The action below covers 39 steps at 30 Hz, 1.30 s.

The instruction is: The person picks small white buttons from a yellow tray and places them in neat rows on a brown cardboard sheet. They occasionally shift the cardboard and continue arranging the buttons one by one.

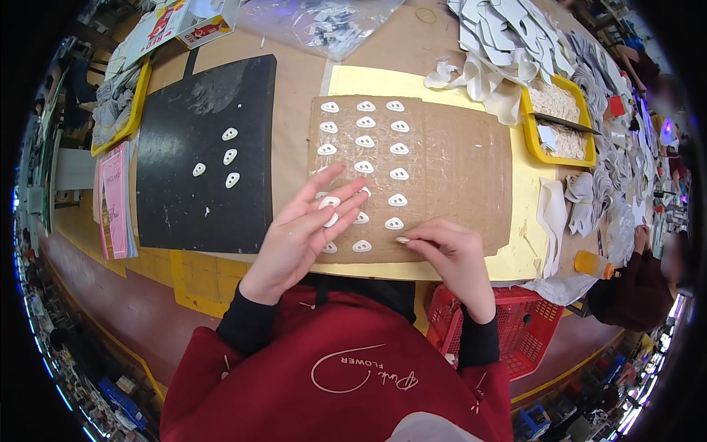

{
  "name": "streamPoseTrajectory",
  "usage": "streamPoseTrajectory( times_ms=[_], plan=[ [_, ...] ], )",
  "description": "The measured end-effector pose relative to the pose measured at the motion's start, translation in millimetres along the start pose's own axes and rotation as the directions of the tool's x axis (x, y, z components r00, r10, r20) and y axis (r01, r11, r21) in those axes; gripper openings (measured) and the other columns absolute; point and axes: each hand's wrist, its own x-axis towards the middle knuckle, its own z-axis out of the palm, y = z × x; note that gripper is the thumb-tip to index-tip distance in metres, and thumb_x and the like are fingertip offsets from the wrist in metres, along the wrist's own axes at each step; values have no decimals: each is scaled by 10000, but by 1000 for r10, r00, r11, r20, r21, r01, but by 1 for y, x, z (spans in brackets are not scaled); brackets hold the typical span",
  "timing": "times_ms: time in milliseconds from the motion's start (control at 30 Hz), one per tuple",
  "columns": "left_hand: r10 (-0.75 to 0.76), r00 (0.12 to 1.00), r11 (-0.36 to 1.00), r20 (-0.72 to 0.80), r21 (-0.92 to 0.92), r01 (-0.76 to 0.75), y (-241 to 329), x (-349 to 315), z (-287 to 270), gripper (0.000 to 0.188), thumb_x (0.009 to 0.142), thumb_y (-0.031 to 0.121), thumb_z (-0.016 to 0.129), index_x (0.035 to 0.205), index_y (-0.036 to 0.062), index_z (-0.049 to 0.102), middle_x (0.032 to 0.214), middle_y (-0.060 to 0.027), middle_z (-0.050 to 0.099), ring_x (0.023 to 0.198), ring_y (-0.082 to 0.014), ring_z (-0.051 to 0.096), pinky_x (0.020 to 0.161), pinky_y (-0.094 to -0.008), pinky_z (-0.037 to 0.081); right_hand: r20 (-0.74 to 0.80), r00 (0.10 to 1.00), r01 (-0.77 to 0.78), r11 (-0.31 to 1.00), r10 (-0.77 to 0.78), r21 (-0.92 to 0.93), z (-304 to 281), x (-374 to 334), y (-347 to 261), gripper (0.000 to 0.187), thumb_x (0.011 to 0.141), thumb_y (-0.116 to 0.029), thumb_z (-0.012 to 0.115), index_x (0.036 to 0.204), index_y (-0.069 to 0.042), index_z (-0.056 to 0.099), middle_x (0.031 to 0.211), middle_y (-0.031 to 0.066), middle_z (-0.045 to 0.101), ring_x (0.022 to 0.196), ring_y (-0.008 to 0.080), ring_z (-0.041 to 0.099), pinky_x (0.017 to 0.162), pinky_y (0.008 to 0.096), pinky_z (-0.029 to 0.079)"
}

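Wht pcs [398,174] look smooth, cardbd [465,184] glossy, blk board [202,158] matt.

A reddish floor [125,306] (yellow-lined) flanks the brown table [291,132], white lights [632,418] glowing beyond.

Bright, even light is covering the cardboard sheet [465,180]; strip lights [627,421] are glaring near right; fisheye distortion is bending the surroundings.

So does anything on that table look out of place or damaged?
The black board has a pale, scuffed-looking patch near its far edge. One white piece there also sits apart, left of three others that form a rough column.
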Motion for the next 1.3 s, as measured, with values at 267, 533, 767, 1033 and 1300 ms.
streamPoseTrajectory(
  times_ms=[267,533,767,1033,1300],
  plan=[
    [-76,997,979,-17,186,78,-2,-2,-2,549,1034,3,480,1544,31,279,1447,-269,487,1328,-285,537,1099,-321,472,94,992,91,986,-78,-139,19,0,7,103,849,-17,708,951,-10,721,887,127,672,777,290,668,682,364,534],
    [-247,968,878,-35,415,239,-8,-1,-1,362,1019,54,561,1368,-36,524,1232,-235,658,1153,-242,662,964,-235,545,-69,995,52,976,-68,-212,20,0,1,129,836,0,713,946,-19,649,908,104,588,788,251,626,700,323,505],
    [-95,994,952,49,298,76,-31,4,18,308,1032,92,555,1304,-52,570,1158,-177,694,1083,-208,690,961,-280,550,-198,977,77,997,-78,-12,2,4,-19,157,851,39,706,1000,-10,698,917,75,636,799,161,634,679,269,499],
    [-216,964,957,157,230,177,-40,14,8,161,986,70,624,1107,-36,616,993,-100,702,804,-141,702,725,-229,577,-58,997,67,953,-52,296,3,4,-21,237,823,55,738,1052,-7,753,942,51,633,816,126,603,713,253,483],
    [-450,779,872,436,27,489,-43,14,0,207,981,144,664,1119,-6,629,914,-69,688,814,-101,688,727,-204,581,197,963,122,948,-185,294,-19,4,-33,228,857,-2,741,1082,-38,735,979,57,639,952,158,644,803,322,516]
  ],
)
